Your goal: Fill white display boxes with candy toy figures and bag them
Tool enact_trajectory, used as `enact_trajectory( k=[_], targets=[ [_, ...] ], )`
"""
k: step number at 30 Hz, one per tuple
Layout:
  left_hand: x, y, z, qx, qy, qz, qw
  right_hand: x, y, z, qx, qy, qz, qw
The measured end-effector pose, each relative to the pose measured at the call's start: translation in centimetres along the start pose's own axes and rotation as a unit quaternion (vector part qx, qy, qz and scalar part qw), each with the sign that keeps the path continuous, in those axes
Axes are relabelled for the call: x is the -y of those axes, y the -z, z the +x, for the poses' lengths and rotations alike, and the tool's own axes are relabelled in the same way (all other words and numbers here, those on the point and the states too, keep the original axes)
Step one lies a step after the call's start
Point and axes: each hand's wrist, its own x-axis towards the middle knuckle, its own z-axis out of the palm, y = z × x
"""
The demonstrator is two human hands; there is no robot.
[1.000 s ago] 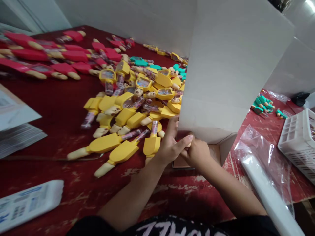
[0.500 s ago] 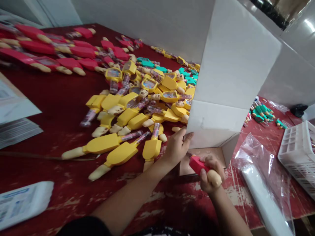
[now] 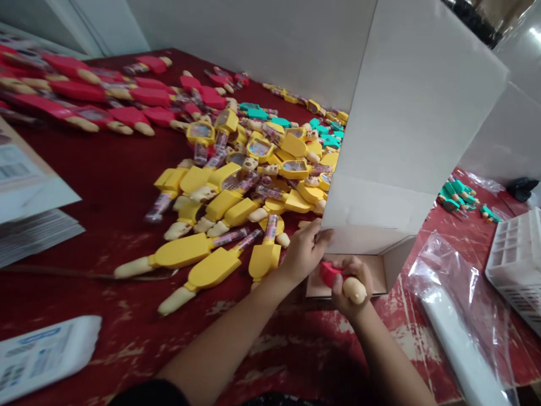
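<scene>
My left hand (image 3: 302, 251) grips the left side of a tall white cardboard box (image 3: 380, 208), the thumb on the near side and part of the fingers hidden behind the wall. A red paddle-shaped toy (image 3: 329, 273) with a beige rounded end (image 3: 355, 290) is held in my right hand (image 3: 357, 276). Its red part is over the box's open lower end, while the beige end points toward me; the far tip is hidden. Left of the box lies a heap of similar yellow toys (image 3: 220, 200) with clear, candy-filled-looking tubes.
Red toys (image 3: 131, 115) pile up at the far left, and green toys (image 3: 456, 194) lie beyond the box. A clear plastic bag (image 3: 456, 276) and a white plastic basket (image 3: 513, 248) are at right. Stacked flat cards (image 3: 38, 237) and a white printed packet (image 3: 48, 355) sit at left.
My right hand has moved forward and slightly left, bringing the red toy deeper into the box opening. My left hand stays on the box edge. The whole view has shifted slightly.
</scene>
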Motion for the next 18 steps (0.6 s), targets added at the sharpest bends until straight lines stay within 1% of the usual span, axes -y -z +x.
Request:
enact_trajectory(
  k=[2,4,6,7,8,10,12,14,15,16,17,18],
  targets=[
    [0.1,0.2,0.1,0.012,0.003,-0.003,1.0,-0.3,-0.2,0.3,-0.006,-0.064,-0.08,0.995],
    [0.0,0.5,0.4,0.033,-0.001,-0.017,0.999,-0.7,-0.4,0.9,-0.028,-0.102,-0.186,0.977],
    [-0.2,0.9,0.6,0.064,-0.012,-0.053,0.996,-1.0,-1.0,1.6,-0.027,-0.087,-0.271,0.958],
    [-0.3,1.1,0.6,0.075,-0.015,-0.085,0.993,-1.1,-1.4,2.0,-0.011,-0.064,-0.296,0.953],
    [-0.5,1.2,0.7,0.079,-0.013,-0.124,0.989,-1.0,-1.8,2.3,0.017,-0.036,-0.311,0.949],
    [-0.8,1.6,0.7,0.074,0.011,-0.208,0.975,-0.3,-2.5,3.0,0.102,-0.005,-0.333,0.937],
    [-1.2,2.0,0.6,0.069,0.052,-0.249,0.965,1.3,-2.3,3.8,0.201,-0.025,-0.363,0.909],
    [-1.8,2.4,0.5,0.078,0.097,-0.237,0.964,3.2,-0.8,4.7,0.289,-0.059,-0.373,0.88],
    [-2.1,2.5,0.5,0.084,0.113,-0.222,0.965,4.1,0.4,5.1,0.319,-0.065,-0.355,0.876],
    [-2.4,2.6,0.5,0.085,0.126,-0.212,0.965,4.7,2.0,5.6,0.327,-0.059,-0.327,0.884],
    [-2.7,2.6,0.4,0.083,0.133,-0.208,0.965,5.0,3.7,6.2,0.312,-0.045,-0.293,0.903],
    [-3.0,2.5,0.4,0.079,0.135,-0.212,0.965,4.8,5.6,7.0,0.269,-0.026,-0.261,0.927]
  ],
)
